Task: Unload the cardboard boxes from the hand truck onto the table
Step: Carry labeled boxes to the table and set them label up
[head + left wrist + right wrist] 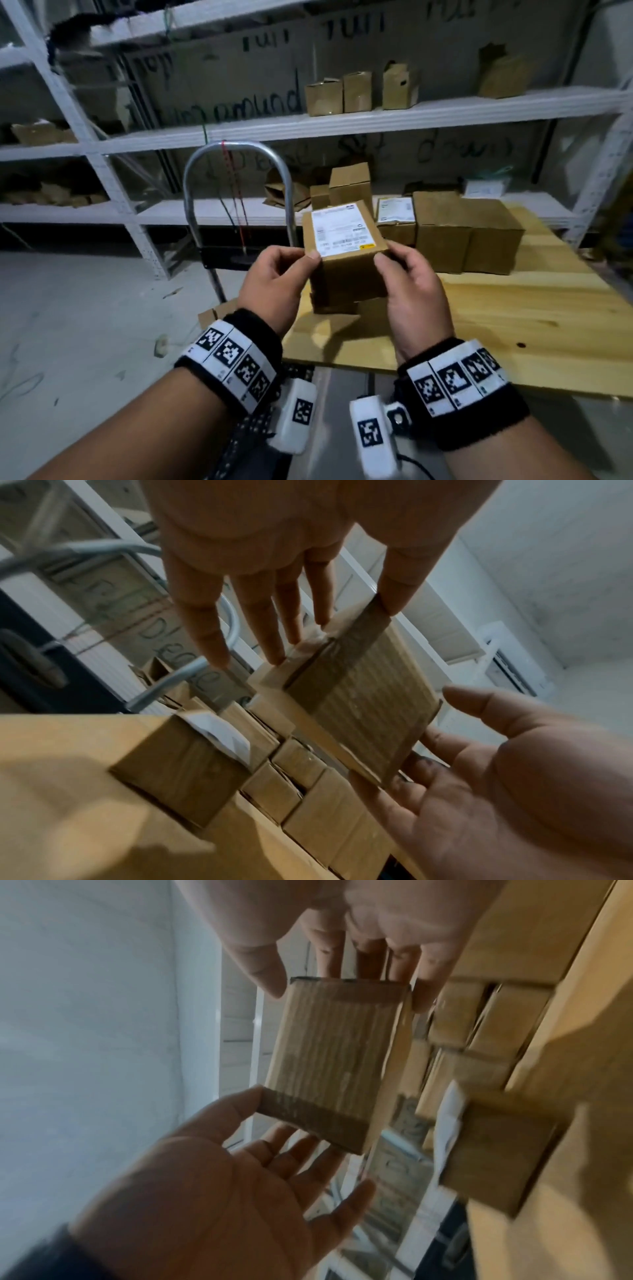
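- You were mid-carry: a small brown cardboard box with a white shipping label on its top face (346, 255) sat at the centre of the head view, clear of the worktop, held between your two hands.
- Your left hand (274, 291) gripped the box's left end, thumb pressed on the near top corner by the label; the left wrist view showed those fingers reaching along the taped edge of the box (359, 696).
- Your right hand (416, 298) clamped the right end the same way, thumb on top and fingers underneath; the right wrist view showed the box (329, 1064) pinched between the two palms.
- The pale wooden worktop (513, 308) filled the lower right of the head view. Plain brown cardboard boxes (455, 233) already stood in a row at its far edge, and one more small box (334, 305) lay just below the one you held, partly hidden.
- The hand truck's curved silver metal handle (236, 185) rose left of centre, in front of the white metal shelving (342, 125). A corner of cardboard (214, 313) showed low beside the frame, so I judged the truck was probably not yet empty.
- As I read it, the step in hand was setting this box down, with the lift from the truck done.
- The next move called for lowering the box level onto bare wood, clear of the small box beneath, label up, and only then letting both hands go.
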The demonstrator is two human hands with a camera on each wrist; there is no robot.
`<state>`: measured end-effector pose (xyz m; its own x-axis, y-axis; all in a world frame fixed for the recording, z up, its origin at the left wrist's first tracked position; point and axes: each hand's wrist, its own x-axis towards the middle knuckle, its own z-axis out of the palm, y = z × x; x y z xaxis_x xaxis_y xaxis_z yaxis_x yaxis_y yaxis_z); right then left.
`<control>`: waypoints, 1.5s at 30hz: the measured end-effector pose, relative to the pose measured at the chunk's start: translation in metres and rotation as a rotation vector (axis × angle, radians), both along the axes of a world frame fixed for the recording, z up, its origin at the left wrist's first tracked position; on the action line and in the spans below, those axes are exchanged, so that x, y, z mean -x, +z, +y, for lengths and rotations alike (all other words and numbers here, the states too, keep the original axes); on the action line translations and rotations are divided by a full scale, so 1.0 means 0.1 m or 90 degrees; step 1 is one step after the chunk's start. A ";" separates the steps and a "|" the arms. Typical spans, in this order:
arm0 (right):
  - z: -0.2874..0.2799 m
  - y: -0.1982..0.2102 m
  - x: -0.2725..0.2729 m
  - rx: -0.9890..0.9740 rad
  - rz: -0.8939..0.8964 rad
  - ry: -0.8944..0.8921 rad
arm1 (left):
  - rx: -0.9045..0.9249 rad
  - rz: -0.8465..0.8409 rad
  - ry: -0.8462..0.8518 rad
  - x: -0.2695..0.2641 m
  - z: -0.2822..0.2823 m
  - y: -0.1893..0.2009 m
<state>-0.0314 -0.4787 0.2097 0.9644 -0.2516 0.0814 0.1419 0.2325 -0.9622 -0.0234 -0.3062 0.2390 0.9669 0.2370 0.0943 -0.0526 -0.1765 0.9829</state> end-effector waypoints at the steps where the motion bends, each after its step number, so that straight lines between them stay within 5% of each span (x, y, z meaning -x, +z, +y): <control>1: -0.11 0.00 -0.03 0.010 0.009 -0.025 | -0.020 0.000 -0.020 -0.06 -0.12 0.00; 6: -0.54 -0.18 -0.21 0.028 0.104 -0.127 | -0.110 0.038 -0.072 -0.30 -0.62 -0.20; 12: -0.68 -0.46 -0.50 0.117 0.173 -0.082 | -0.327 0.113 -0.013 -0.57 -0.75 -0.52; 22: -0.67 -0.72 -0.71 0.241 0.166 -0.031 | -0.345 0.140 -0.021 -0.60 -0.69 -0.65; 28: -0.67 -0.61 -0.66 0.260 0.141 -0.086 | -0.271 0.126 -0.014 -0.58 -0.61 -0.62; 34: -0.52 -0.25 -0.35 0.200 -0.079 -0.164 | -0.183 0.053 0.033 -0.48 -0.43 -0.48; 45: 0.74 -0.48 -0.17 0.141 -0.065 0.153 | 0.034 0.058 0.141 -0.02 0.76 -0.54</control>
<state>-0.0142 -0.4051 0.1613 0.9779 0.0170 0.2085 0.2072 0.0575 -0.9766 -0.0215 -0.2298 0.1852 0.8945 0.4470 -0.0093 0.0713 -0.1220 0.9900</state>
